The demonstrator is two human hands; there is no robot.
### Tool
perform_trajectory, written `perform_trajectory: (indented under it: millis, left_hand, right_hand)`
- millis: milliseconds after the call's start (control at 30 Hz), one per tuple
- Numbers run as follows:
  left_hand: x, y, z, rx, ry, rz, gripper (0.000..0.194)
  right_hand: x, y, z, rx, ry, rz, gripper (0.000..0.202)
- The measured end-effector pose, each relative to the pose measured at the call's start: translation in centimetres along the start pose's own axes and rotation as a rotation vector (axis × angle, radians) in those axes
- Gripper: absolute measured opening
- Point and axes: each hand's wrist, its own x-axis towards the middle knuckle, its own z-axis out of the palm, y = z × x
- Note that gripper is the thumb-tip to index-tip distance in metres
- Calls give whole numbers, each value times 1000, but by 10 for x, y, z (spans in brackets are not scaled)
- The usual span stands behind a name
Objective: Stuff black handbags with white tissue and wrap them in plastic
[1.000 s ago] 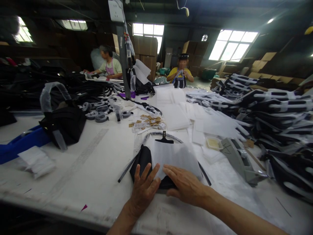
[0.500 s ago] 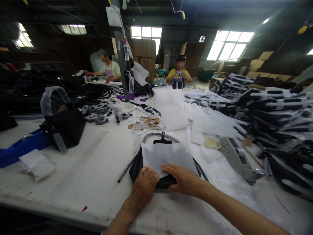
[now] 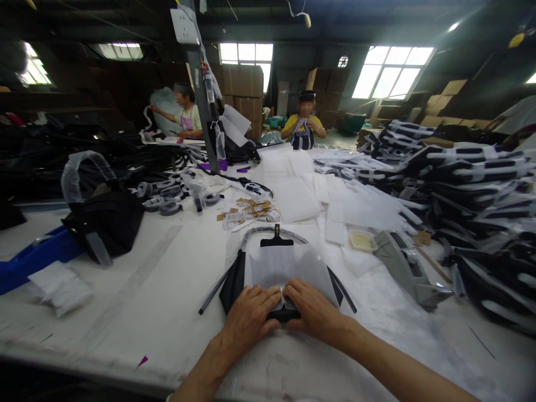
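Note:
A black handbag [image 3: 231,286] lies flat on the table in front of me, with a thin white sheet [image 3: 268,262] over its upper face. Its wrapped handle [image 3: 247,237] arches at the far side, beside a black tab with a small metal clasp [image 3: 277,234]. My left hand [image 3: 253,310] grips the bag's near edge, fingers over the sheet and thumb along the black edge. Opposite it, my right hand [image 3: 312,310] holds the same edge in a similar way. The fingertips of both hands almost meet at the middle. Their undersides are hidden.
A grey tape dispenser [image 3: 404,268] and a small dish [image 3: 362,241] stand to the right. Paper tags [image 3: 255,207] and white sheets [image 3: 295,198] lie beyond the bag. Another black bag [image 3: 113,223] sits left, by a blue object [image 3: 37,259]. Stacked bags [image 3: 464,184] rise right. Two people work farther back.
My left hand has gone from a closed, bunched shape to fingers laid over the sheet, nearer my right hand. The right hand has shifted slightly. The sheet now bulges near the fingertips.

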Motion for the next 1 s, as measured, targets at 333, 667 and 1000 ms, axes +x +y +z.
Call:
perform_trajectory:
  millis: [333,667,1000]
  left_hand:
    - [6,-1,-15,-96,-80,-35,51]
    - [-4,-3,0,232,188,129,29]
    - [6,-16,-40,514,408,136,20]
  right_hand:
    - [1,4,-14,250,57,91,47]
    - [12,4,-1,77,75,4,20]
    - [16,4,16,-200,93,-43,15]
